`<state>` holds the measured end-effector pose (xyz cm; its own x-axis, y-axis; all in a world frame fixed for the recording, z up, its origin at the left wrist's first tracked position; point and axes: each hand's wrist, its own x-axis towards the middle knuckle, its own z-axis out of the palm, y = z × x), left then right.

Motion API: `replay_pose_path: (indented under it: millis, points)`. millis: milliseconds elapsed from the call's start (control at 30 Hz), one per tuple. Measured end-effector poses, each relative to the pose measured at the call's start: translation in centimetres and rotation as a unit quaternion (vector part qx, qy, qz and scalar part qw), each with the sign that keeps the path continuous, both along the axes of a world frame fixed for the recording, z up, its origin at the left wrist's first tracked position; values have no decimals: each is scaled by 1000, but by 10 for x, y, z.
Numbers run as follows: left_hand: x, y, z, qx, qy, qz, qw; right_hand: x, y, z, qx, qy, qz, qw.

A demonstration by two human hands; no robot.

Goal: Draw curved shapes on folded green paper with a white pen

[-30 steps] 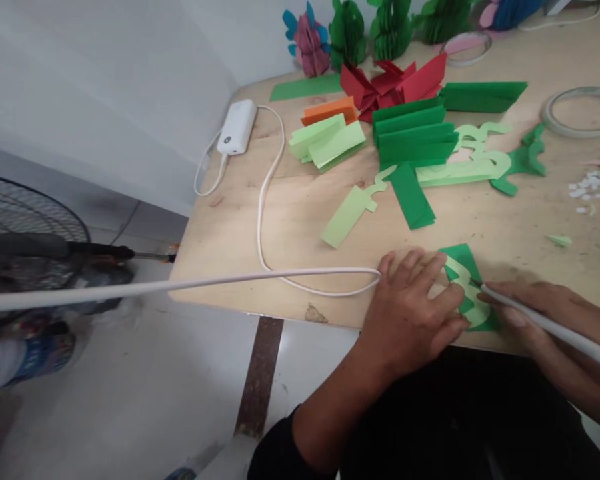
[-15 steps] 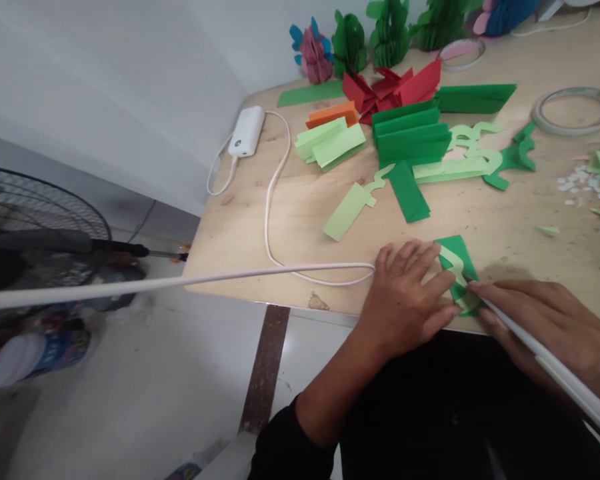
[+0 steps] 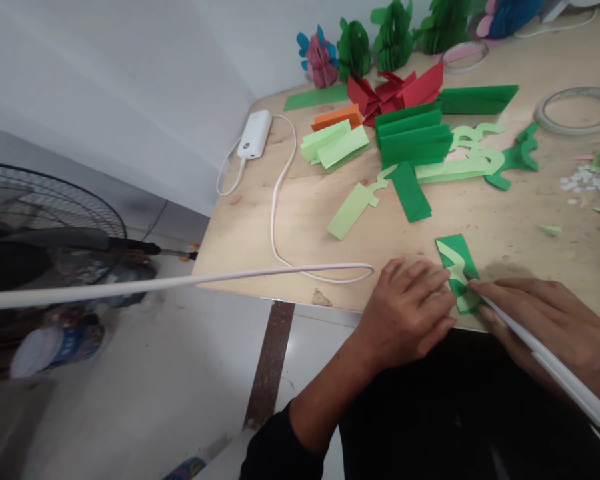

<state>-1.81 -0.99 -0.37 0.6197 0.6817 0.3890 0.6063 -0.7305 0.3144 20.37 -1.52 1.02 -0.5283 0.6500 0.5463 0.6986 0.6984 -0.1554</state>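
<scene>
A dark green paper rectangle (image 3: 445, 245) lies at the table's front edge with a wavy light green paper cutout (image 3: 457, 270) on top of it. My right hand (image 3: 555, 327) grips a white pen (image 3: 530, 343), its tip down at the cutout's right edge. My left hand (image 3: 405, 313) rests palm down just left of these papers, fingers stretched out, the fingertips by their left edge. Beyond the hands are a light green strip with a wavy end (image 3: 353, 212) and a folded dark green strip (image 3: 411, 193).
Folded dark green papers (image 3: 413, 140), red papers (image 3: 395, 93) and light green papers (image 3: 343, 147) sit farther back. A white power bank (image 3: 256, 133) trails a cable (image 3: 275, 207) across the left side. A tape roll (image 3: 540, 120) lies right; a fan (image 3: 55, 207) stands off the table.
My left hand has slid slightly down and off the papers' upper left, baring more of the cutout. The right hand with the pen has hardly moved.
</scene>
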Motion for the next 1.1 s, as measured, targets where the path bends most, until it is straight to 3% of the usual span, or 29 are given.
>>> replay_pose_path:
  millis: [733,1100]
  points:
    - [-8,2,7,-54,76,-46,995,0,0,0,7,-8,-13,1000]
    - [-16,5,10,-40,105,-74,991,0,0,2,8,-14,-17,1000]
